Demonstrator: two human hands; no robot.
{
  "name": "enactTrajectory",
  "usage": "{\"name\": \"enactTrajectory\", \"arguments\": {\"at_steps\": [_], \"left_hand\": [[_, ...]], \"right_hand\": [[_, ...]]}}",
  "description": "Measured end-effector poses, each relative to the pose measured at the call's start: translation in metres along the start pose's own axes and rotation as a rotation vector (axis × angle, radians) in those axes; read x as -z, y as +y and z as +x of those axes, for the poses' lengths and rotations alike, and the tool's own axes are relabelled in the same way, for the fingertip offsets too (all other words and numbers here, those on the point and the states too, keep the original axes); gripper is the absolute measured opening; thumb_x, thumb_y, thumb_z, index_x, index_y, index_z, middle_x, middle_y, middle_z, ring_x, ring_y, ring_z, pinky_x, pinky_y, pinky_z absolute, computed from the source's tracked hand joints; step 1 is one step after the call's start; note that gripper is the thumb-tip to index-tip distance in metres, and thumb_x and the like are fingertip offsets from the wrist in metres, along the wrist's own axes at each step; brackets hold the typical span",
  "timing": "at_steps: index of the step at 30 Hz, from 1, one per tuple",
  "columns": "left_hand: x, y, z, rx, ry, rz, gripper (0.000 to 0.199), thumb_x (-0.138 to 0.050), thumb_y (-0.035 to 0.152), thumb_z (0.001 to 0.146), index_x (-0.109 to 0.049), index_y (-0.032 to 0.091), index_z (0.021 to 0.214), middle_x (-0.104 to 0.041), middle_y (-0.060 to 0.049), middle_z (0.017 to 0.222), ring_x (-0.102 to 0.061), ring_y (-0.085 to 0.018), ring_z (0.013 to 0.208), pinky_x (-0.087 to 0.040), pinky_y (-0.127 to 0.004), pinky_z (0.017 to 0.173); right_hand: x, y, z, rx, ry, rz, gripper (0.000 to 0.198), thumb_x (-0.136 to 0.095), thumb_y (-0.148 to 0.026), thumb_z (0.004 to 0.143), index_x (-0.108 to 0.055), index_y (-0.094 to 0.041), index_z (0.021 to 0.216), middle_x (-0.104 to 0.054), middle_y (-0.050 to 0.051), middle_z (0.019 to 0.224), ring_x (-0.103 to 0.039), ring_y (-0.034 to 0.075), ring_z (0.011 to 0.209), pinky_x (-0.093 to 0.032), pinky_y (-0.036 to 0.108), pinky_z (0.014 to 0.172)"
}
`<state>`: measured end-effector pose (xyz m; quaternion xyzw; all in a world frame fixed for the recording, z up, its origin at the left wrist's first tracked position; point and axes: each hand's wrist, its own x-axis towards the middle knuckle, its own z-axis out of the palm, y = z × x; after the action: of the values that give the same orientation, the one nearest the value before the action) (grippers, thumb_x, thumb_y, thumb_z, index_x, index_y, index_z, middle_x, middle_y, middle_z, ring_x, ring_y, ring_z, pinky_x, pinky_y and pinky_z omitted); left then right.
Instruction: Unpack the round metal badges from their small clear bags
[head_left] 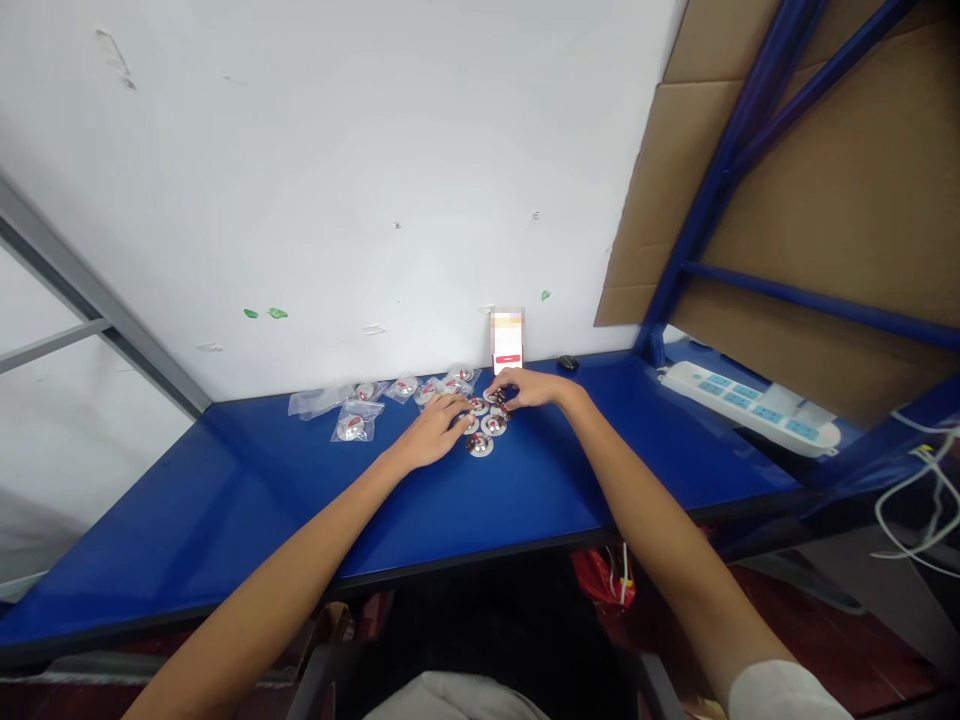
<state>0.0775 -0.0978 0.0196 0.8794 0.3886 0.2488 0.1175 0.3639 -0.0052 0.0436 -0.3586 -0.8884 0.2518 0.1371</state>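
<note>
Several round, shiny metal discs with red marks lie in a cluster on the blue table. The nearest metal disc (479,444) sits in front of the others, and another disc (494,424) is just behind it. My left hand (433,436) rests at the left side of the cluster, fingers stretched out and apart over the discs. From the right, my right hand (531,388) reaches in with thumb and fingers curved around a disc at the back of the cluster; its fingertips partly cover that disc. Behind my left hand lie discs in clear plastic bags, including one bagged disc (406,387).
A bagged disc (350,428) and a clear plastic bag (319,402) lie to the left on the table (480,530). A phone (508,340) leans on the white wall behind the discs. A black mouse-like object (568,362) and a power strip (750,408) are farther right.
</note>
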Motion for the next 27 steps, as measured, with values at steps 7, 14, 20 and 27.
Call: {"name": "enactTrajectory", "arguments": {"at_steps": [7,14,20,27], "left_hand": [[-0.001,-0.003,0.002,-0.009,-0.031,0.004,0.049,-0.040,0.054,0.111,-0.069,0.024,0.136,-0.064,-0.009,0.142,-0.053,-0.030,0.135,-0.041,-0.049,0.118],[-0.001,-0.004,0.001,-0.028,-0.034,0.009,0.046,-0.041,0.052,0.111,-0.071,0.025,0.132,-0.064,-0.010,0.140,-0.054,-0.030,0.132,-0.043,-0.050,0.116],[-0.001,0.000,0.001,-0.057,-0.010,0.042,0.042,-0.044,0.048,0.110,-0.071,0.024,0.131,-0.064,-0.010,0.138,-0.054,-0.030,0.131,-0.044,-0.050,0.115],[0.006,0.020,0.001,-0.145,0.078,0.085,0.036,-0.047,0.039,0.110,-0.070,0.025,0.133,-0.065,-0.010,0.137,-0.055,-0.029,0.131,-0.045,-0.051,0.115]], "right_hand": [[-0.003,0.003,0.003,0.016,0.016,-0.001,0.051,-0.081,-0.019,0.070,-0.082,-0.024,0.121,-0.074,0.006,0.124,-0.069,0.029,0.111,-0.053,0.035,0.100],[-0.003,0.007,0.003,0.014,0.012,-0.012,0.052,-0.082,-0.022,0.072,-0.081,-0.025,0.124,-0.073,0.007,0.126,-0.068,0.030,0.112,-0.053,0.036,0.101],[-0.004,0.010,0.004,0.010,0.009,-0.009,0.052,-0.083,-0.023,0.073,-0.081,-0.026,0.124,-0.073,0.007,0.127,-0.068,0.029,0.113,-0.053,0.036,0.102],[-0.006,0.011,0.005,0.020,0.011,-0.010,0.050,-0.082,-0.019,0.073,-0.080,-0.024,0.123,-0.073,0.007,0.125,-0.068,0.028,0.113,-0.053,0.035,0.102]]}}
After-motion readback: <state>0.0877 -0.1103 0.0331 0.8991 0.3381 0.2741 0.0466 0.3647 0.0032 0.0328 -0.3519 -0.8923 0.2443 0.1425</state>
